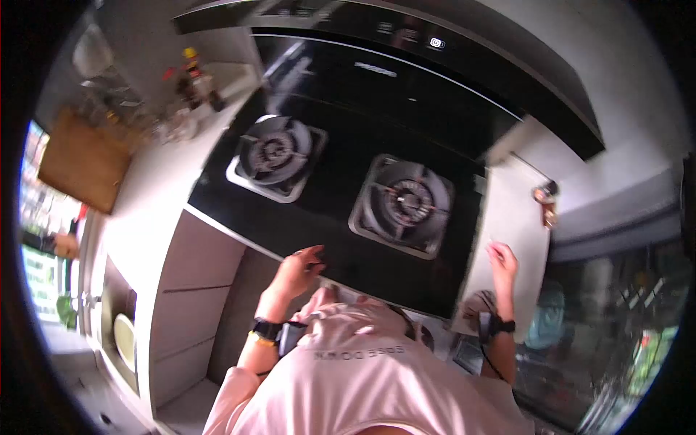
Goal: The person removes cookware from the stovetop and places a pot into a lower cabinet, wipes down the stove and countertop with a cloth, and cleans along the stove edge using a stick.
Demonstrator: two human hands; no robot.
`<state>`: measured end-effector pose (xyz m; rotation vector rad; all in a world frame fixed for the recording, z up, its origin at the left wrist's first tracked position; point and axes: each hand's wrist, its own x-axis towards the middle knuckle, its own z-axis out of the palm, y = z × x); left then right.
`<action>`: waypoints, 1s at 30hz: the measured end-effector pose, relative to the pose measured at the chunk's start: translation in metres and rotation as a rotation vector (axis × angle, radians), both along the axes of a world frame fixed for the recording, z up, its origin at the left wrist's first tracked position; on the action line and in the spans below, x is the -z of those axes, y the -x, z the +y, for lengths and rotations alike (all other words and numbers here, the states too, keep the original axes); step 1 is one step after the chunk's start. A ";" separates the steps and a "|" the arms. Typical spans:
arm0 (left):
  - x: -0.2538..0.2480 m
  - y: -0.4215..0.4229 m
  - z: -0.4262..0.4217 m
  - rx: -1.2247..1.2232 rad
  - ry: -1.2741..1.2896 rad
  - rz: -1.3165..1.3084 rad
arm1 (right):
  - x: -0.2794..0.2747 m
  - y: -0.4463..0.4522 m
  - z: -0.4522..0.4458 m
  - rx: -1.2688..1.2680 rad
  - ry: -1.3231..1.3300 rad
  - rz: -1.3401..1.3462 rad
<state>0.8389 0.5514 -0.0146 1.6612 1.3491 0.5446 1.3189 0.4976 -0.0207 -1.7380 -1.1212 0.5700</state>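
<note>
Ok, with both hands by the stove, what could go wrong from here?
Possibly a burn: the left hand is by the front edge of the stove, and I can't tell whether the burners are hot. If the right hand swings away, the cord at its wrist could snag. A long reach might tip the bottles left of the stove.

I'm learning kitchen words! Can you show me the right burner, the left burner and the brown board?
Right burner (414, 205): head view, on its round middle.
Left burner (274, 151): head view, on its round middle.
Brown board (85, 163): head view, on its flat face.
</note>
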 end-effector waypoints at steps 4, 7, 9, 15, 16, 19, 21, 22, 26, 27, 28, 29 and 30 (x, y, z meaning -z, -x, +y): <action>-0.003 -0.004 -0.005 -0.020 -0.108 0.007 | -0.002 0.002 0.015 0.014 -0.113 0.123; -0.006 -0.010 -0.006 -0.016 -0.076 0.044 | 0.005 -0.012 0.016 0.048 -0.119 0.210; 0.003 -0.009 -0.004 0.064 -0.131 0.050 | 0.023 -0.030 0.016 0.076 -0.139 0.168; -0.001 -0.027 0.003 0.138 -0.173 0.089 | 0.040 -0.057 0.001 0.152 -0.023 0.168; 0.001 -0.026 0.006 0.149 -0.175 0.085 | 0.039 -0.060 -0.004 0.164 0.000 0.139; -0.001 -0.034 0.011 0.120 -0.036 0.028 | 0.026 -0.070 -0.028 0.211 0.057 -0.003; 0.002 -0.036 0.014 0.153 -0.103 0.061 | 0.021 -0.082 -0.051 0.282 0.044 -0.060; -0.002 -0.039 0.016 0.173 -0.101 0.069 | 0.016 -0.088 -0.064 0.306 0.045 -0.005; -0.008 -0.042 0.031 0.254 -0.062 0.091 | 0.002 -0.099 -0.122 0.394 0.136 -0.083; -0.007 -0.043 0.035 0.277 -0.040 0.095 | 0.003 -0.097 -0.136 0.425 0.131 -0.070; -0.011 -0.048 0.039 0.305 -0.055 0.142 | 0.005 -0.094 -0.150 0.458 0.128 -0.056; -0.014 -0.051 0.043 0.319 -0.045 0.151 | 0.007 -0.091 -0.163 0.489 0.122 -0.044; -0.017 -0.054 0.047 0.329 -0.036 0.160 | 0.009 -0.088 -0.174 0.512 0.155 -0.048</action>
